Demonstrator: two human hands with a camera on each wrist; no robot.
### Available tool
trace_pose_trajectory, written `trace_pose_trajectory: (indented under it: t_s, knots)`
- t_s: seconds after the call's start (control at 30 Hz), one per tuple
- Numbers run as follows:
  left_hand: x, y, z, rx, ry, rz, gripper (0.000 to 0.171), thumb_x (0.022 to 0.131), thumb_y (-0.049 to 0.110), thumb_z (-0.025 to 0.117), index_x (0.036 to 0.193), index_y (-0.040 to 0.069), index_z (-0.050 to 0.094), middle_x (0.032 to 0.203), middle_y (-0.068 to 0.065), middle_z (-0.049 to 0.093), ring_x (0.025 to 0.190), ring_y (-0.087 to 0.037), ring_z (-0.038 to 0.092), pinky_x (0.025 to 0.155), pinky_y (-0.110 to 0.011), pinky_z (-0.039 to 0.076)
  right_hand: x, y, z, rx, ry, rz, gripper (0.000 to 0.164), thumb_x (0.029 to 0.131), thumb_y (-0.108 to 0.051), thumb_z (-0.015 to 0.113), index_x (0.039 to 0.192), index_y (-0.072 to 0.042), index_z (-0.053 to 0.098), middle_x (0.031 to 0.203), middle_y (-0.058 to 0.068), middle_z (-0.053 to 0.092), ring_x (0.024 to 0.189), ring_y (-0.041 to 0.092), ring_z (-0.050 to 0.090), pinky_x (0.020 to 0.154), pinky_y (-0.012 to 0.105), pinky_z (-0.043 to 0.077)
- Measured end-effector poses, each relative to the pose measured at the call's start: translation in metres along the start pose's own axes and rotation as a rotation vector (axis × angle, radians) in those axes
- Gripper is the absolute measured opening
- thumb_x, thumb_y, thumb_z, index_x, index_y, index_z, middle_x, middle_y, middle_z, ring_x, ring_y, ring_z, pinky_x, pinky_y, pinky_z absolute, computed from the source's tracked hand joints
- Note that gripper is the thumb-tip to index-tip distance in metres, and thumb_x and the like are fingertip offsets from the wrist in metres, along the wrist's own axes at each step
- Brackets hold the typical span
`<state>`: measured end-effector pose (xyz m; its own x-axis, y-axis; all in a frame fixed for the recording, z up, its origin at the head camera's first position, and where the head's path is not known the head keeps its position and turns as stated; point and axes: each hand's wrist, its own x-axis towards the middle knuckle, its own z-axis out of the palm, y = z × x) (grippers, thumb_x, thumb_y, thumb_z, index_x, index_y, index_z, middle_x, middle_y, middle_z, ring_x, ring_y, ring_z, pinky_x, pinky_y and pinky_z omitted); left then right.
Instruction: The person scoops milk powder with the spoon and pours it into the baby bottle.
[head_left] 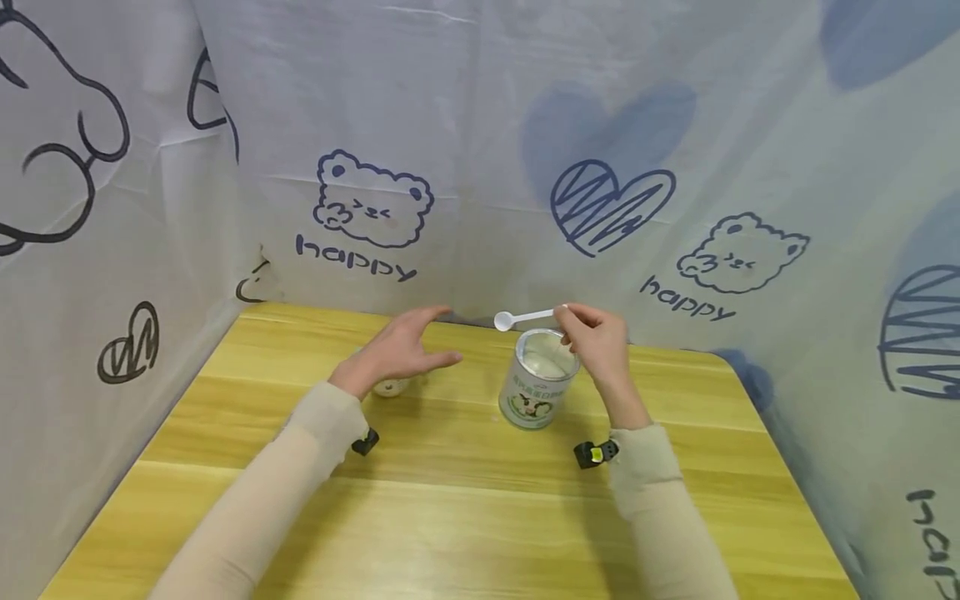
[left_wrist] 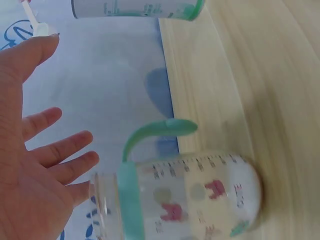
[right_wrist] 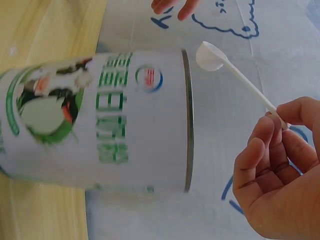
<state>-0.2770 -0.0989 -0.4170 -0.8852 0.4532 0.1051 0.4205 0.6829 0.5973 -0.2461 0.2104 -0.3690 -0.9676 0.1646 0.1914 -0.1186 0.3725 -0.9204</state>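
Note:
My right hand (head_left: 600, 342) pinches the end of a long-handled white measuring scoop (head_left: 505, 320) between thumb and fingertips. The scoop's bowl hangs above and to the left of the open rim of a white milk powder can (head_left: 531, 400). Pale powder shows inside the can, and green writing and a cow picture mark its side. My left hand (head_left: 397, 350) has its fingers spread and grips nothing. Under it stands a clear baby bottle (left_wrist: 200, 200) with a mint green collar and handle (left_wrist: 160, 127). The bottle's mouth is uncapped, right by the little finger; in the head view the hand hides most of it.
Both things stand on a yellow wood-grain table (head_left: 465, 525), toward its back edge. A pale cloth (head_left: 480, 125) printed with bears and hearts hangs behind the table and along its sides. Each wrist wears a black strap with a small camera (head_left: 595, 454).

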Motion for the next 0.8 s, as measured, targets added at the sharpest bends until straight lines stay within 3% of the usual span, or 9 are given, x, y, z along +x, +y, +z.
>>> trace_pose_trajectory:
  t_s: [0.13, 0.4, 0.8]
  knots:
    - [0.005, 0.008, 0.003, -0.003, -0.021, 0.008, 0.089, 0.093, 0.058, 0.073, 0.164, 0.019, 0.036, 0.168, -0.011, 0.042, 0.153, -0.036, 0.041, 0.125, -0.060, 0.035, -0.001, 0.007, -0.009, -0.028, 0.033, 0.011, 0.030, 0.098, -0.027, 0.072, 0.112, -0.002, 0.080, 0.076, 0.005, 0.069, 0.066, 0.010, 0.062, 0.059, 0.021, 0.054]
    - [0.018, 0.026, 0.016, -0.053, -0.057, 0.030, 0.092, 0.092, 0.061, 0.073, 0.165, 0.020, 0.035, 0.165, -0.011, 0.045, 0.149, -0.033, 0.048, 0.121, -0.059, 0.042, -0.007, 0.015, -0.024, -0.047, 0.053, 0.039, 0.032, 0.099, -0.029, 0.072, 0.114, -0.002, 0.079, 0.075, -0.008, 0.068, 0.071, 0.014, 0.065, 0.063, 0.022, 0.057]
    - [0.033, 0.053, 0.040, -0.088, -0.097, 0.069, 0.098, 0.090, 0.064, 0.073, 0.167, 0.022, 0.030, 0.167, -0.011, 0.043, 0.149, -0.032, 0.048, 0.120, -0.058, 0.043, -0.018, 0.027, -0.037, -0.058, 0.094, 0.077, 0.032, 0.099, -0.032, 0.072, 0.109, -0.002, 0.079, 0.080, -0.005, 0.068, 0.068, 0.008, 0.063, 0.062, 0.019, 0.056]
